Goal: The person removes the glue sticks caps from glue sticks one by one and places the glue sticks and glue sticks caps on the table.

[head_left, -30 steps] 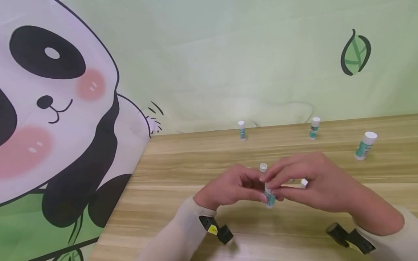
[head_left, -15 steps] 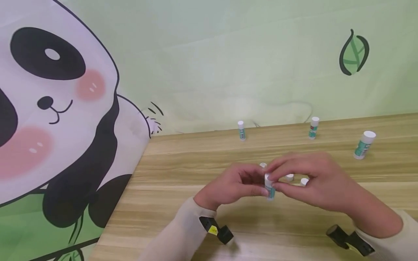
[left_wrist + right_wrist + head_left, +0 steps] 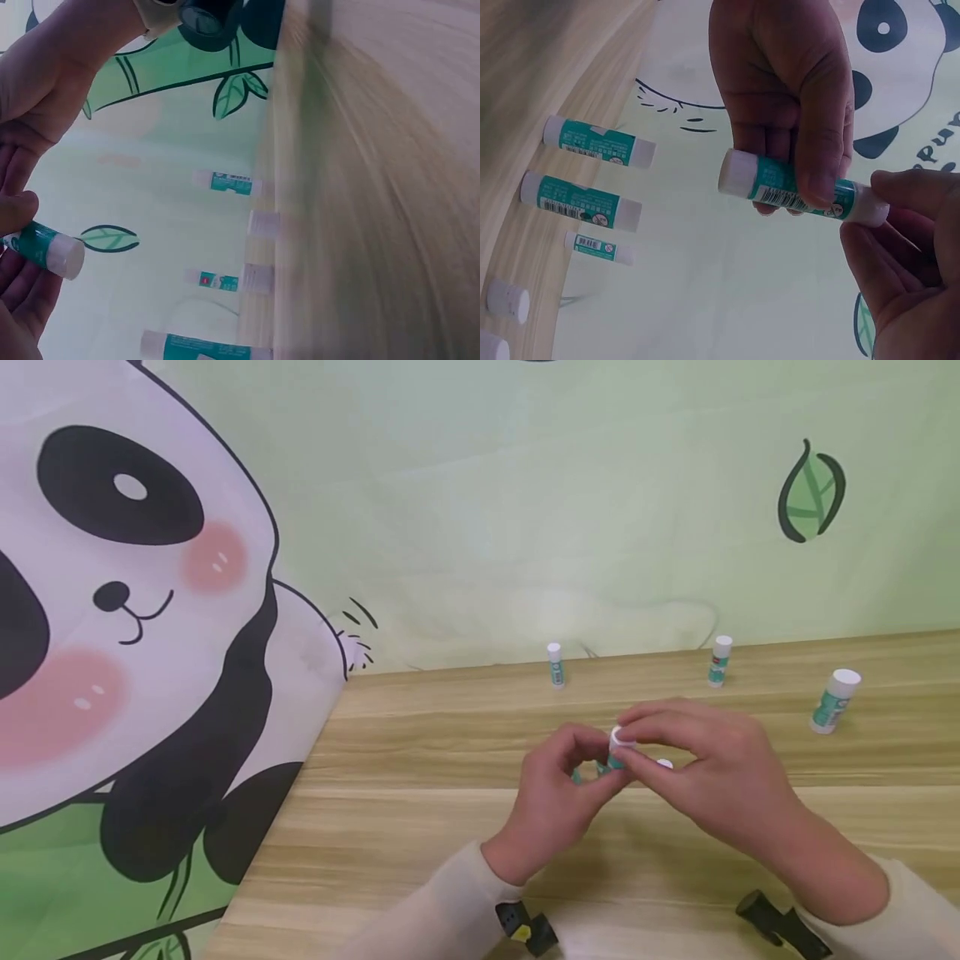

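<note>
My left hand (image 3: 555, 793) holds a green-and-white glue stick (image 3: 617, 760) between thumb and fingers, above the table. At its white top end, my right hand (image 3: 712, 768) pinches with thumb and fingertips. In the right wrist view the glue stick (image 3: 776, 184) lies across the left hand's fingers, its barcode label showing. Whether the pinched end is a cap, I cannot tell. Two similar glue sticks stand behind the hands; in the right wrist view these are an upper glue stick (image 3: 600, 141) and a lower glue stick (image 3: 581, 202).
Along the back edge stand a small glue stick (image 3: 556, 666) and another glue stick (image 3: 719, 662). A large glue stick (image 3: 835, 702) stands to the right. Loose white caps, one cap (image 3: 508, 301) among them, sit on the wooden table (image 3: 420, 752) near the hands.
Both hands have lifted the glue stick and shifted it slightly away from the person. My left hand has moved right and turned more upright; the right fingers stay at the top end.
</note>
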`<control>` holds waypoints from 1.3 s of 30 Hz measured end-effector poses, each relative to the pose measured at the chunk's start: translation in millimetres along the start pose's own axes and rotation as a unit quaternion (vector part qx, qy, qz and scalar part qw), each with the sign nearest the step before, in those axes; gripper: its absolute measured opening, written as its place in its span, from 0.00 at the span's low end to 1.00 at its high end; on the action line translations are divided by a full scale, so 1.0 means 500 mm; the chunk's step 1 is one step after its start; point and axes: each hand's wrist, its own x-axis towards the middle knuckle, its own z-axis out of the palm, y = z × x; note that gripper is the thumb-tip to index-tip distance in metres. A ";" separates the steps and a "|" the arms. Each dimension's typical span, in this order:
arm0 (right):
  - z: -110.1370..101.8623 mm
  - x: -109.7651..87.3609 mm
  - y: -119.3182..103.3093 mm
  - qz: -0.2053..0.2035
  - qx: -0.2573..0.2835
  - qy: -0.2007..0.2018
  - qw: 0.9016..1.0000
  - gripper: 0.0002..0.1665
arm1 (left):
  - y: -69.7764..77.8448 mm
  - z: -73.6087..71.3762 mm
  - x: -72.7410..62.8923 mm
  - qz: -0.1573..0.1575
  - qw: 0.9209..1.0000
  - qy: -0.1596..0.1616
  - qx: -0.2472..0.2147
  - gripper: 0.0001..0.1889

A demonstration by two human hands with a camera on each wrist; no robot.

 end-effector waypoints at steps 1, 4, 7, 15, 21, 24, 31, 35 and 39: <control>0.001 0.000 -0.001 0.003 -0.004 -0.002 1.000 0.15 | -0.001 0.001 -0.001 -0.004 1.000 0.004 0.004 0.11; -0.003 0.002 -0.005 0.019 -0.007 -0.017 1.000 0.15 | -0.003 0.000 -0.001 -0.022 0.999 -0.013 -0.022 0.12; -0.014 0.004 -0.007 0.039 0.006 -0.041 0.998 0.14 | -0.005 -0.010 0.004 -0.061 0.992 -0.067 -0.087 0.13; -0.044 0.006 0.006 -0.025 0.176 -0.123 0.976 0.21 | -0.005 -0.057 0.017 -0.101 0.936 -0.266 -0.209 0.15; -0.040 0.004 0.018 -0.102 0.347 -0.160 0.918 0.15 | 0.005 -0.062 0.015 -0.091 0.873 -0.372 -0.301 0.17; -0.040 0.003 0.020 -0.110 0.367 -0.168 0.909 0.15 | 0.008 -0.062 0.015 -0.087 0.866 -0.382 -0.312 0.17; -0.045 0.007 0.014 -0.059 0.247 -0.129 0.959 0.15 | 0.002 -0.055 0.015 -0.090 0.922 -0.258 -0.274 0.15; -0.035 0.003 0.012 -0.037 0.147 -0.074 0.986 0.06 | -0.004 -0.037 0.012 -0.063 0.970 -0.120 -0.202 0.13; -0.019 0.001 0.001 -0.020 0.068 -0.038 0.997 0.16 | -0.003 -0.016 0.006 -0.054 0.988 -0.035 -0.144 0.12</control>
